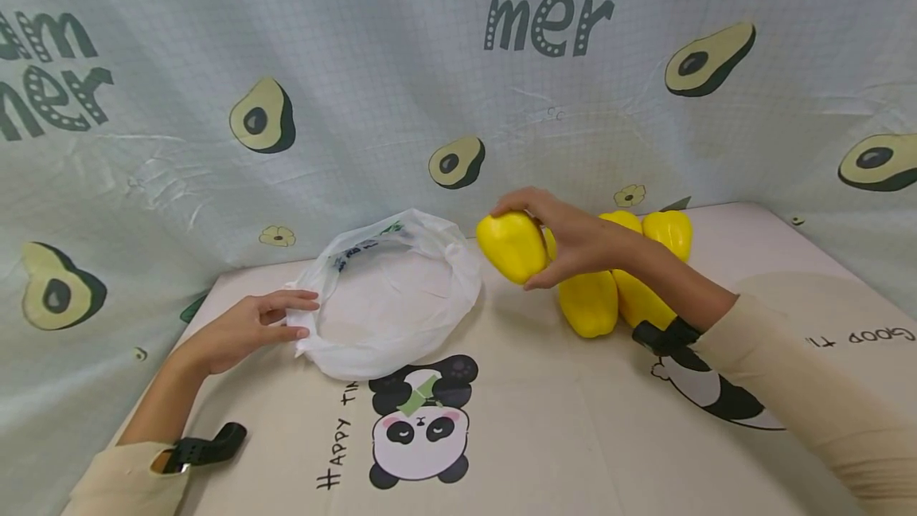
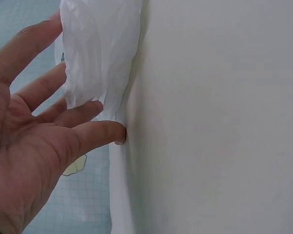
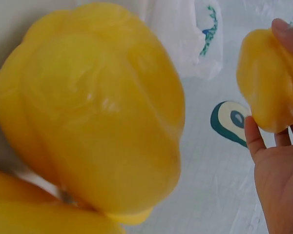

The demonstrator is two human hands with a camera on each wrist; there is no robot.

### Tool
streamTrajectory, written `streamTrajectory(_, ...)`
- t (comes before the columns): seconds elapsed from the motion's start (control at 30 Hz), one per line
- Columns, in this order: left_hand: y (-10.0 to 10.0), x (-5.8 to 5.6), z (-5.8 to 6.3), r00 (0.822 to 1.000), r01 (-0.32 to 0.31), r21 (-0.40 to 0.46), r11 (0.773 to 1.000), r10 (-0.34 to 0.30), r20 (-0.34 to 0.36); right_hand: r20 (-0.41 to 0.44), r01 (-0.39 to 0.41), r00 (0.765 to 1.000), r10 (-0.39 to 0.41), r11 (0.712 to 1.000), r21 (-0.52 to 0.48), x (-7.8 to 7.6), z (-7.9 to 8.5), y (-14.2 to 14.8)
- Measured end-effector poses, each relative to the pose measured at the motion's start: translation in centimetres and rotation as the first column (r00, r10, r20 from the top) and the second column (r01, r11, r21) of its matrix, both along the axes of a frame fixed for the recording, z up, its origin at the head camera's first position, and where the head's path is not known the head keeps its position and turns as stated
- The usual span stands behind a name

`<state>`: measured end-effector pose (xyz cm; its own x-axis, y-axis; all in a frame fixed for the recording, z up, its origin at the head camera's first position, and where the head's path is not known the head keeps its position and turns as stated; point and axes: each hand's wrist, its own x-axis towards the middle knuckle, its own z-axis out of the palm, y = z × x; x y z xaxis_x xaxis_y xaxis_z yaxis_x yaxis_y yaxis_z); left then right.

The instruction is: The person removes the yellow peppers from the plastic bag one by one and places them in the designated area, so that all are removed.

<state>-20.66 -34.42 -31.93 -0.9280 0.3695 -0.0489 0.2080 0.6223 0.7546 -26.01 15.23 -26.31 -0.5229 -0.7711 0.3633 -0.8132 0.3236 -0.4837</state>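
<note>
My right hand (image 1: 583, 241) grips a yellow bell pepper (image 1: 510, 247), thumb on one side and fingers on the other. It holds the pepper up between the bag and the other peppers. A white plastic bag (image 1: 390, 358) stands on the table with its mouth spread wide. At the bag's left edge, my left hand (image 1: 247, 326) touches the rim with loosely extended fingers. The left wrist view has the bag's thin folds (image 2: 85, 53) in front of some fingertips, with the thumb apart below them. In the right wrist view the held pepper (image 3: 266, 80) appears at the right edge.
Several more yellow bell peppers (image 1: 587, 305) sit grouped on the right, under my right forearm; one looms large (image 3: 95, 107) in the right wrist view. The table cover (image 1: 537, 412) carries panda prints. A curtain (image 1: 372, 94) printed with avocados hangs behind the table.
</note>
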Motion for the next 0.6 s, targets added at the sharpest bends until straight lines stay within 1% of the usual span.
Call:
streamTrajectory(0.07,0.0,0.0,0.0,1.000,-0.002,-0.001,1.000,0.002,0.001,-0.023,0.018,1.000,-0.017,1.000,0.007,0.2,0.1,0.3)
streamTrajectory(0.13,0.0,0.1,0.0,1.000,-0.002,-0.005,1.000,0.002,-0.003,-0.034,0.052,0.998,-0.052,0.998,0.019,0.4,0.2,0.8)
streamTrajectory(0.3,0.0,0.1,0.0,1.000,-0.007,-0.025,1.000,0.007,-0.018,0.011,0.139,0.990,-0.139,0.990,0.005,0.7,0.4,2.0)
streamTrajectory(0.43,0.0,0.1,0.1,1.000,-0.021,-0.047,0.999,0.021,-0.015,0.039,0.170,0.985,-0.169,0.985,-0.009,0.8,0.5,2.9)
streamTrajectory(0.6,0.1,0.0,0.0,1.000,-0.004,-0.019,1.000,0.004,-0.013,0.037,0.178,0.983,-0.178,0.984,-0.003,0.8,0.3,3.9)
